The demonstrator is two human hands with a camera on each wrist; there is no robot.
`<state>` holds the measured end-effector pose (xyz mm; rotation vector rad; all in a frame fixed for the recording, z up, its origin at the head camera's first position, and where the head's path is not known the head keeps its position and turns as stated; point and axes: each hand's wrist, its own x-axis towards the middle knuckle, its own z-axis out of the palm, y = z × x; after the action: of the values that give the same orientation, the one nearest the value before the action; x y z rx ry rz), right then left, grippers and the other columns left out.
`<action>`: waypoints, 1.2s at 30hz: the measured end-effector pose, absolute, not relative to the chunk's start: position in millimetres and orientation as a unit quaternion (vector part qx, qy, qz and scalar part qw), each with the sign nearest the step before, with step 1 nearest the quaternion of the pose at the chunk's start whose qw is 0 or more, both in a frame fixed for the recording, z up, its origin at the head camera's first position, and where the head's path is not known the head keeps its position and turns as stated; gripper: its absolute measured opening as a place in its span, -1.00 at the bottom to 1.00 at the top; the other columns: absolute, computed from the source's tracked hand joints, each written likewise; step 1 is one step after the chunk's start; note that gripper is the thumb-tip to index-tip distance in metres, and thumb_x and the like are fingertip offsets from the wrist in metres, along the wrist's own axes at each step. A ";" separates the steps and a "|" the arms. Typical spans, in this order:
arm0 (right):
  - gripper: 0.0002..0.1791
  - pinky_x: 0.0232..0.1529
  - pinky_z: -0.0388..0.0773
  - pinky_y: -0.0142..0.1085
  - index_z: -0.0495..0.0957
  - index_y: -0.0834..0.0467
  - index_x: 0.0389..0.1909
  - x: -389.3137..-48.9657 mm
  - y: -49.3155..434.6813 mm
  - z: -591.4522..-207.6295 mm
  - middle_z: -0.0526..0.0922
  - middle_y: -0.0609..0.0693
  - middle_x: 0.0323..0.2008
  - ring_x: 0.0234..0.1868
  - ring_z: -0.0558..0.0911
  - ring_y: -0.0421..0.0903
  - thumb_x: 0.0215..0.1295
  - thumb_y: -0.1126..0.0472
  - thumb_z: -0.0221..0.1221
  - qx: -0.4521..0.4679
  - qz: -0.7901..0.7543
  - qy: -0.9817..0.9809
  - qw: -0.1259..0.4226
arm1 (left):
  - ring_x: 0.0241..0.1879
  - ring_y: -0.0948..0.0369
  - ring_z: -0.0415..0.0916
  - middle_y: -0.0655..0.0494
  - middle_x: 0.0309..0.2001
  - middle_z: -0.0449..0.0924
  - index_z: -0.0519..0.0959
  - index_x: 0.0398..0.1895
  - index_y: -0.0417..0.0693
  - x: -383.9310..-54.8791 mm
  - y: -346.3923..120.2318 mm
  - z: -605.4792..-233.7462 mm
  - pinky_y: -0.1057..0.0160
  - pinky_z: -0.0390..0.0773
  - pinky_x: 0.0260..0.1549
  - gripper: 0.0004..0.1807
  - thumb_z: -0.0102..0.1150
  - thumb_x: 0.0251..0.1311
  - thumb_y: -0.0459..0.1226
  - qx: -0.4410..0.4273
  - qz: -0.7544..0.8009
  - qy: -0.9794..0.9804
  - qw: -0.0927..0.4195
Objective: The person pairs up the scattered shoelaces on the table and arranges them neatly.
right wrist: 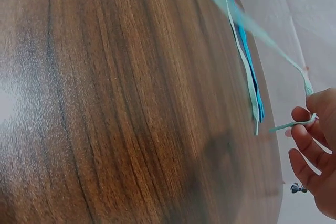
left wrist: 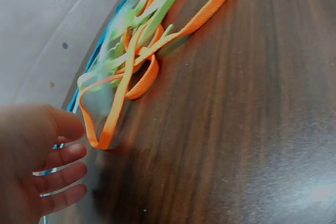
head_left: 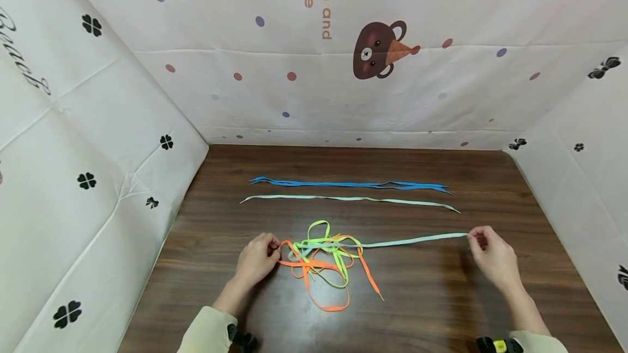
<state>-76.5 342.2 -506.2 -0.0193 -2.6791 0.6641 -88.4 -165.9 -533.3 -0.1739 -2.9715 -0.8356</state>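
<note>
In the head view we see the mint lace (head_left: 417,239) above the table (head_left: 407,298), its long axis running left to right and its drawn-out end pointing right, angled slightly toward the back wall. Its other part lies in a tangle with an orange lace (head_left: 333,308) and a yellow-green lace (head_left: 339,259). The right hand (head_left: 494,257) has that end well out from the tangle, which we take to be why the stretch looks straight and tight. The left hand (head_left: 258,257) is at the tangle's left edge, perhaps to steady it. Behind, the blue laces (head_left: 324,183) and a pale-green lace (head_left: 338,198) lie nearly parallel to the mint one, apparently spread so that each reads separately. In the left wrist view we find that hand loosely spread, its thumb (left wrist: 68,125) just beside an orange loop (left wrist: 111,124); it seems to hold nothing, though we cannot tell whether it touches the loop. In the right wrist view we see the mint lace come down to a close pinch of thumb and forefinger, other fingers loosely bent, while a short free tip (right wrist: 283,126) sticks out sideways beyond them, suggesting a hold just short of the end.
</note>
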 end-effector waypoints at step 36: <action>-0.86 -0.58 0.19 -0.57 0.46 0.21 -0.40 -77.1 344.7 -498.6 0.51 0.02 -0.58 -0.54 0.28 -0.51 0.04 0.43 0.22 -0.003 0.242 -0.945 0.218 | -0.40 0.28 0.40 0.26 -0.40 0.58 0.60 -0.43 0.06 -99.1 -113.8 -531.1 0.18 0.50 -0.24 -0.89 0.24 0.00 -0.37 -0.247 -0.216 -0.942 0.069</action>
<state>-77.1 344.7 -498.6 -0.0087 -2.6173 0.6697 -99.1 -113.8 -531.1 -0.7436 -2.8365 -0.6494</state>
